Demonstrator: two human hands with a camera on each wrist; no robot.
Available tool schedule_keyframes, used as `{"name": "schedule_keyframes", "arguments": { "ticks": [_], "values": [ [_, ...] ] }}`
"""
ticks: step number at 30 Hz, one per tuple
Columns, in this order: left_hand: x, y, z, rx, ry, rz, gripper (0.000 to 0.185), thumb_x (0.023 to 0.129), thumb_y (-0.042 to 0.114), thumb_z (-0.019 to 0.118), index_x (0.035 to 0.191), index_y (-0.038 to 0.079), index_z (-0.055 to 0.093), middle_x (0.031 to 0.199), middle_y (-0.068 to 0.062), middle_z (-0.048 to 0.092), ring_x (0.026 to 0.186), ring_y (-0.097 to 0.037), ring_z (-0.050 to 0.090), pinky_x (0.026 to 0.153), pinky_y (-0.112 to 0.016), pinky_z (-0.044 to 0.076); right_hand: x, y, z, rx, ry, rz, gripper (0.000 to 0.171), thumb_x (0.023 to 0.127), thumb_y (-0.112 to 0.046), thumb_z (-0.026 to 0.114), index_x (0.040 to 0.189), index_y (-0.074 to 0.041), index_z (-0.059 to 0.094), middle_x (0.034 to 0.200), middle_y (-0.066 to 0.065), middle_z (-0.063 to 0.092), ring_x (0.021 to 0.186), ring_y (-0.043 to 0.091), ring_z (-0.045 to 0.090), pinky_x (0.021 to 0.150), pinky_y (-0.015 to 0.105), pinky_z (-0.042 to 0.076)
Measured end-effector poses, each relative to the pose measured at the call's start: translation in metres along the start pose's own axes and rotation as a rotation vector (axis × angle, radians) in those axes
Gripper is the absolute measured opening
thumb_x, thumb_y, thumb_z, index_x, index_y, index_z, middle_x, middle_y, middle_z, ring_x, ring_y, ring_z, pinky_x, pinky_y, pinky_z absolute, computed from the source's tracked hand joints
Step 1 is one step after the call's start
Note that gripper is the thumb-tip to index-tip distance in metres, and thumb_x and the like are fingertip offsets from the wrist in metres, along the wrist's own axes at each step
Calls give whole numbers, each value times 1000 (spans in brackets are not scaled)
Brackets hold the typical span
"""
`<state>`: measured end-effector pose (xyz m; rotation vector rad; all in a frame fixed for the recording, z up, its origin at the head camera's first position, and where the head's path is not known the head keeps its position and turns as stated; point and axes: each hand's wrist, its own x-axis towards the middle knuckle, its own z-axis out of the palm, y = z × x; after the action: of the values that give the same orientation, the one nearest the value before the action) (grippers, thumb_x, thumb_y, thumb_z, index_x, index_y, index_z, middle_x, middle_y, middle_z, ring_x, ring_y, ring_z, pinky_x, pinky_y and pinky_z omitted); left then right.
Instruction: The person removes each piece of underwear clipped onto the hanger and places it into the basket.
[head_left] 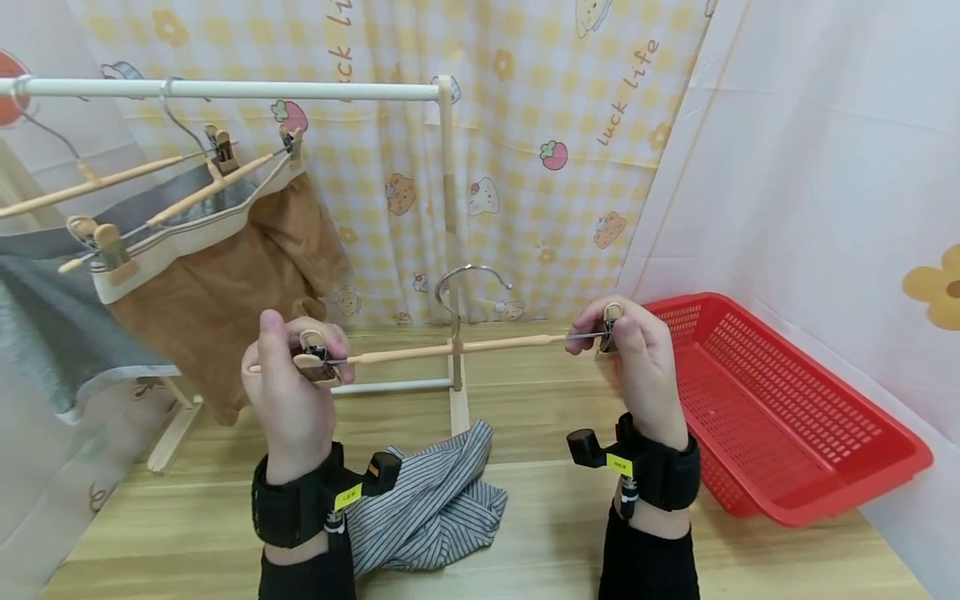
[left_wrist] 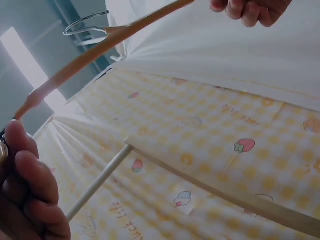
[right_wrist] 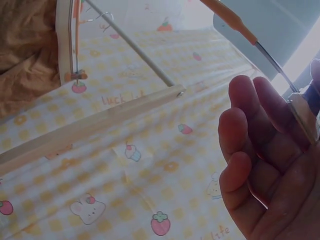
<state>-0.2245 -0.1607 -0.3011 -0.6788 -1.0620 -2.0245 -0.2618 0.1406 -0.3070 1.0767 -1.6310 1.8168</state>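
Note:
A wooden clip hanger [head_left: 408, 353] with a metal hook [head_left: 474, 267] is held up level in front of the rack, nothing hanging from it. My left hand [head_left: 288, 421] grips its left end around the clip [head_left: 315, 367], the thumb pointing up. The right hand [head_left: 647, 367] holds the clip [head_left: 609, 327] at the other end, between thumb and fingers. In the right wrist view, the lower fingers [right_wrist: 234, 127] are loosely bent beside the bar. Below the hanger, a crumpled grey striped cloth [head_left: 431, 504] lies on the wooden table [head_left: 536, 521].
Left, a white-railed rack [head_left: 300, 90] carries clip hangers with brown shorts [head_left: 262, 250] and a grey-blue garment [head_left: 52, 317]. One upright [head_left: 448, 200] stands behind the held hanger. A red perforated basket [head_left: 787, 400] sits right, close by my right wrist. Patterned curtains [head_left: 540, 217] enclose the back.

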Motion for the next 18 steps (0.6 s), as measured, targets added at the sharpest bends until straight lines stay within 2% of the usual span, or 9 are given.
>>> {"name": "schedule_keyframes", "arguments": {
  "ticks": [4, 6, 8, 10, 13, 15, 18],
  "values": [
    [2, -1, -10, 51, -128, -7, 60, 95, 45, 65, 66, -7, 66, 62, -9, 63, 42, -15, 54, 42, -23, 43, 0, 1, 0, -16, 29, -1, 50, 104, -37, 52, 83, 7, 62, 78, 11, 65, 68, 19, 65, 69, 29, 52],
    [3, -1, -14, 67, -192, -8, 56, 88, 43, 74, 68, -8, 65, 62, -9, 62, 44, -14, 53, 44, -22, 42, 1, 2, 0, -16, 43, -5, 50, 104, -36, 52, 80, 8, 60, 78, 11, 65, 68, 19, 65, 69, 29, 51],
    [3, -1, -16, 106, -231, 1, 47, 86, 32, 79, 66, -7, 61, 59, -7, 58, 47, -13, 51, 46, -22, 39, 1, 2, -1, -21, 52, -6, 50, 104, -35, 52, 80, 7, 61, 78, 11, 64, 67, 19, 65, 68, 29, 51],
    [2, 0, -15, 140, -223, 10, 39, 86, 17, 78, 63, -7, 57, 57, -6, 54, 50, -13, 47, 49, -23, 37, 0, 2, -2, -24, 49, -6, 48, 104, -35, 52, 81, 6, 62, 78, 11, 64, 67, 18, 65, 69, 28, 52],
    [1, 0, -14, 176, -157, 38, 33, 86, 3, 67, 58, -5, 52, 55, -6, 48, 51, -15, 44, 51, -25, 35, -1, 1, -2, -30, 29, 0, 47, 104, -35, 52, 84, 5, 64, 80, 11, 64, 69, 18, 66, 70, 28, 53],
    [0, 0, -12, 170, -108, 65, 31, 84, 1, 63, 56, -7, 52, 54, -6, 47, 50, -16, 42, 50, -25, 33, -2, 0, -1, -37, 12, 3, 47, 104, -35, 51, 86, 5, 65, 81, 10, 65, 70, 17, 66, 70, 28, 53],
    [-1, 1, -12, 142, -79, 103, 32, 84, 0, 62, 55, -9, 52, 52, -7, 46, 48, -17, 40, 49, -25, 30, -3, -2, 0, -33, -4, 5, 46, 104, -37, 52, 87, 5, 65, 82, 8, 65, 70, 17, 66, 69, 28, 54]
  ]
}}
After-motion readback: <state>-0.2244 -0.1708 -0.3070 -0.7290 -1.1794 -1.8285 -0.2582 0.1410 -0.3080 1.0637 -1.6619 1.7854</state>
